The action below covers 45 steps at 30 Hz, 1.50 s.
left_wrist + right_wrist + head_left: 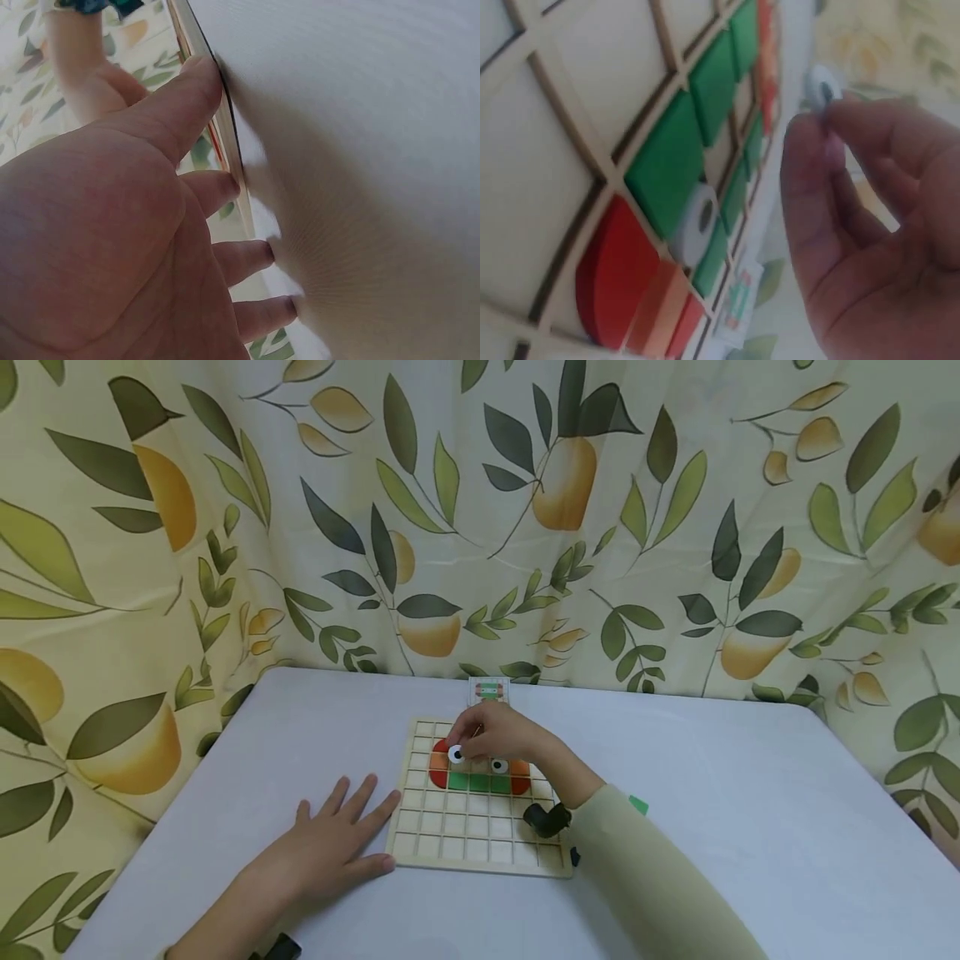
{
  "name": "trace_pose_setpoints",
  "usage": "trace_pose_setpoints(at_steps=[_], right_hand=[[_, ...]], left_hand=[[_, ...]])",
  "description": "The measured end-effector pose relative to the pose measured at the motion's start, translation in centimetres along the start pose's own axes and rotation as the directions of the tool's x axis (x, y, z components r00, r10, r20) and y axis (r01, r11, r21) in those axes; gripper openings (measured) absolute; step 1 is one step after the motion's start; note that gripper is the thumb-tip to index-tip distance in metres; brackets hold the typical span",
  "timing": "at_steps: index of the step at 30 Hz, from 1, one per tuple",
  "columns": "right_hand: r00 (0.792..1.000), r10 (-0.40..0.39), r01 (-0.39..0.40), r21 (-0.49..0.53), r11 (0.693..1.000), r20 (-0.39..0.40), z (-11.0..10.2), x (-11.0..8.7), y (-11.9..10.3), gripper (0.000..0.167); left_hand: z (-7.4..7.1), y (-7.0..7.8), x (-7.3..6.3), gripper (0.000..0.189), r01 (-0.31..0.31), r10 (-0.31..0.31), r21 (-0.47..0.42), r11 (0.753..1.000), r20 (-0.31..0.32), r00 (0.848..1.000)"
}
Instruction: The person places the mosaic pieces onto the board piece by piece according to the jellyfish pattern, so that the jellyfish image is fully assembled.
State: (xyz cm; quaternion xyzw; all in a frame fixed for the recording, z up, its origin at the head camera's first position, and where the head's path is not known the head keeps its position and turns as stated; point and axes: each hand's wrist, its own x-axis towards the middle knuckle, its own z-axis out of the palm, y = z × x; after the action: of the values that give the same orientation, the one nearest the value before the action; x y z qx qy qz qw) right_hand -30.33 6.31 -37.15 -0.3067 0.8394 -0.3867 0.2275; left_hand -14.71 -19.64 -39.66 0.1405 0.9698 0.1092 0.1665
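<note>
A wooden grid board [465,827] lies on the white table. Red end pieces [615,277], orange pieces [654,307] and two rows of green tiles [667,165] sit in its cells. My right hand [502,731] is over the board's far part, pinching a round white eye piece [825,86] with a black pupil between thumb and fingertips. Another eye piece [695,221] stays among the green tiles. My left hand [330,839] lies with fingers spread at the board's left edge, its thumb [187,94] touching the wooden side.
A small picture card [489,689] with a similar red and green pattern lies beyond the board's far edge. One loose green piece [639,805] shows beside the right sleeve [645,860]. A leaf-patterned curtain [480,568] hangs behind the table.
</note>
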Motion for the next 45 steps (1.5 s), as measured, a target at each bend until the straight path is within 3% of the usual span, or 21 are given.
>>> trace_pose_setpoints(at_steps=[7, 15, 19, 25, 30, 35, 39, 45], right_hand=[[0.999, 0.041, -0.036, -0.258, 0.966, 0.012, 0.9, 0.7, -0.1, 0.017], [0.999, 0.017, -0.026, -0.274, 0.961, -0.036, 0.4, -0.2, -0.2, 0.017], [0.995, 0.014, -0.037, -0.234, 0.972, -0.099, -0.8, -2.8, 0.6, 0.017], [0.986, 0.067, -0.089, -0.145, 0.985, -0.15, -2.6, -8.6, 3.2, 0.019], [0.985, 0.117, -0.134, -0.139, 0.981, -0.124, -3.3, -12.2, 5.6, 0.017], [0.976, 0.218, -0.218, -0.162, 0.962, -0.019, -3.3, -13.6, 5.9, 0.015], [0.958, 0.287, -0.281, -0.228, 0.932, -0.007, -2.3, -13.7, 5.1, 0.02], [0.97, 0.241, -0.231, -0.274, 0.933, 0.003, -1.7, -14.0, 4.7, 0.019]], left_hand=[[0.2, 0.2, 0.3, 0.08, -0.007, 0.007, 0.004, 1.0, -0.004, 1.0], [0.2, 0.1, 0.2, 0.08, 0.015, -0.015, 0.019, 1.0, -0.004, 1.0], [0.2, 0.3, 0.2, 0.08, 0.02, -0.02, 0.013, 1.0, 0.001, 1.0], [0.4, 0.5, 0.3, 0.081, 0.015, -0.015, 0.008, 1.0, 0.008, 1.0], [0.1, 0.3, 0.1, 0.08, 0.007, -0.007, 0.022, 1.0, -0.001, 1.0], [-0.1, 0.1, 0.1, 0.079, 0.003, -0.002, 0.043, 0.999, -0.021, 1.0], [0.1, 0.0, 0.1, 0.08, 0.005, -0.005, 0.037, 0.999, -0.008, 1.0], [0.4, 0.4, 0.0, 0.08, 0.005, -0.005, 0.027, 1.0, -0.003, 1.0]])
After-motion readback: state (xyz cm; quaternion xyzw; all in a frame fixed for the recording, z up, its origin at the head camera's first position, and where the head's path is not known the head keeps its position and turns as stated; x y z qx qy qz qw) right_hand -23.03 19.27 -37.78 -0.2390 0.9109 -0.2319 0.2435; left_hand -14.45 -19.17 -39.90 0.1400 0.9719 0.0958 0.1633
